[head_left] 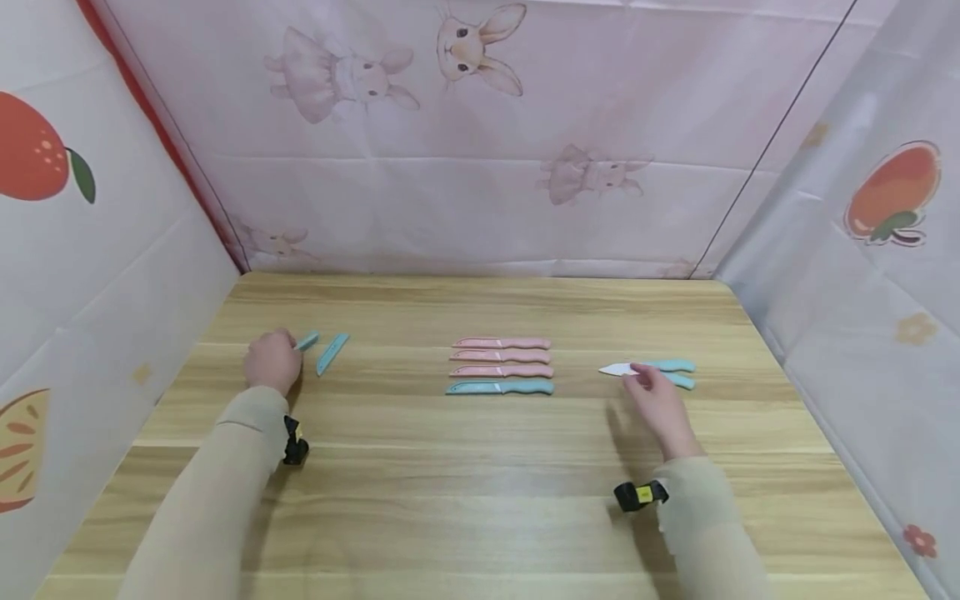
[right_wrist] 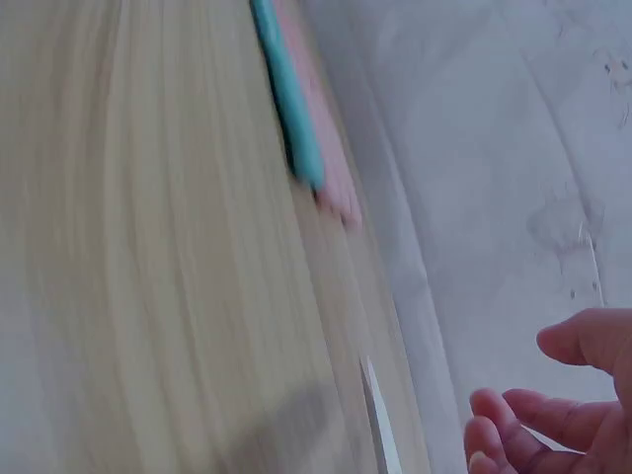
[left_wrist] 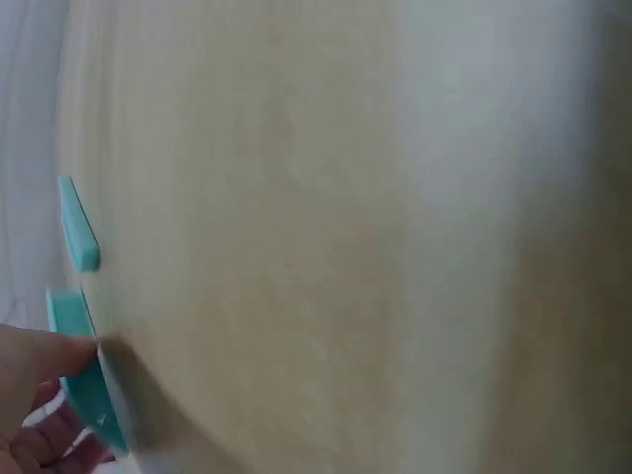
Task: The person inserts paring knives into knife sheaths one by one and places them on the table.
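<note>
My left hand [head_left: 273, 364] is at the left of the table and pinches a teal knife sheath [left_wrist: 91, 395] between thumb and fingers. A second teal sheath [head_left: 332, 354] lies on the table just right of it. Over on the right side, my right hand [head_left: 662, 408] hovers by two unsheathed knives, its thumb apart from loosely bent fingers and nothing held. One teal-handled knife [head_left: 675, 365] points its white blade [right_wrist: 379, 420] leftward. The other knife's teal handle [head_left: 681, 381] lies just nearer, its blade hidden behind the hand.
Mid-table, three pink sheathed knives [head_left: 501, 356] and one teal sheathed knife [head_left: 501, 387] lie in a parallel row, the teal one nearest me. Printed fabric walls [head_left: 480, 217] enclose the wooden table [head_left: 465, 467] at the back and sides.
</note>
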`<state>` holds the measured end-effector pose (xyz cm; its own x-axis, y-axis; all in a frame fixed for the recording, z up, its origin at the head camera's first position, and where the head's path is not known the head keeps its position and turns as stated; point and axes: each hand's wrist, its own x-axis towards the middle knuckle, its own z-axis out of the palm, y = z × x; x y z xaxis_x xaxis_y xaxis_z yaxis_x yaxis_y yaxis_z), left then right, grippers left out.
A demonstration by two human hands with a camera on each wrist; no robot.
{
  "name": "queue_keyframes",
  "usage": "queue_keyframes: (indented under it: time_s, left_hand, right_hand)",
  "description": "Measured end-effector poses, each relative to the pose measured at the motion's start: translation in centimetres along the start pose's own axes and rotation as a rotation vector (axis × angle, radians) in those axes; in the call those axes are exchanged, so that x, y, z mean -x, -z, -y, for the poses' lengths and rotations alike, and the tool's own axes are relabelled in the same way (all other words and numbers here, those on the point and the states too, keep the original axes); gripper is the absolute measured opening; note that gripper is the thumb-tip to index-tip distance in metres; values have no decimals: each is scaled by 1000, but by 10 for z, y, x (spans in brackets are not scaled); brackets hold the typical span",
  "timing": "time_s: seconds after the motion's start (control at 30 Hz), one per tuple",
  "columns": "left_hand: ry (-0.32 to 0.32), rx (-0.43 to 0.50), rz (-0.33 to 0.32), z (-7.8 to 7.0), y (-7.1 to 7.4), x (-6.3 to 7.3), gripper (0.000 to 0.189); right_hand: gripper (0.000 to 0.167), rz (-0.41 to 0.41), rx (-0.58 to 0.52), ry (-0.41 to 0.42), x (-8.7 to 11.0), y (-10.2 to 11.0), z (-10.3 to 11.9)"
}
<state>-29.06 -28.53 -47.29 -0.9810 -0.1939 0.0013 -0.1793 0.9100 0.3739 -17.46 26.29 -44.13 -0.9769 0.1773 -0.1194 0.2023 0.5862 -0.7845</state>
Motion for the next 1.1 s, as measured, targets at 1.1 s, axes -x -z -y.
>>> queue_keyframes:
  time_s: [1.1]
  left_hand:
    - [218, 1261, 30, -83, 17, 107, 30]
  right_hand:
    - [29, 48, 415, -18, -33, 61, -62]
